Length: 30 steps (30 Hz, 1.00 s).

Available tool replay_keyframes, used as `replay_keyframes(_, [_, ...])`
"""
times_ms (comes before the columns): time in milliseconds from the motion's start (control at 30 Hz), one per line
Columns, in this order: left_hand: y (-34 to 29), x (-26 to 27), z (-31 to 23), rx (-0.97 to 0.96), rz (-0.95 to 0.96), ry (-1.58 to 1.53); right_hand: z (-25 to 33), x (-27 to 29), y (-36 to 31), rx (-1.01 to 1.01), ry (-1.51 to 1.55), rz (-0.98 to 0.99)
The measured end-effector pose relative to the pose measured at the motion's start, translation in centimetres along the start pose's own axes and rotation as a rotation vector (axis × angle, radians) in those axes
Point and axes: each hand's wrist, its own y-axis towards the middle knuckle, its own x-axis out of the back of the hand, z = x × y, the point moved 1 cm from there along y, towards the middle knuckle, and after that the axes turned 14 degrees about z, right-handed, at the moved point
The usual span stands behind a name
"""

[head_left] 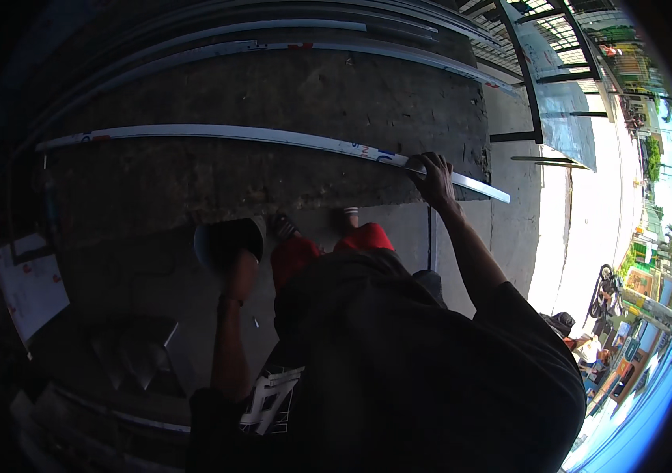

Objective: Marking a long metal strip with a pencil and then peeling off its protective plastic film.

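My right hand [434, 180] is closed around a long, thin white bar [241, 135], close to its right end. The bar looks like an aluminium profile with printed protective film, and it lies lengthwise across a dark, worn work surface [289, 177]. Lower left, my left hand [243, 277] is at a dark, rounded, cap-like thing [229, 239] with a pale left edge. It hangs in front of the work surface's near edge. Deep shade hides the fingers of that hand, which seem wrapped on the thing.
More long profiles [312, 47] lie along the far side of the surface. A dark metal frame with a panel [537, 79] stands at the far right. Grey sheets [135, 355] and a white board [36, 288] are at left. A sunlit street with a motorcycle [604, 292] lies to the right.
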Motion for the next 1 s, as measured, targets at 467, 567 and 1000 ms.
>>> replay_keyframes(467, [19.6, -2.6, -35.2, -0.362, 0.156, 0.045, -5.5, -3.1, -0.1, 0.278, 0.237, -0.075])
replay_keyframes(567, [23.4, -5.3, -38.5, -0.420, 0.188, 0.169, -6.6, -3.2, 0.2, 0.318, 0.257, -0.071])
replay_keyframes(1000, [29.5, -10.0, -41.9, -0.284, 0.661, 0.552, -7.9, -3.6, -0.6, 0.318, 0.309, -0.114])
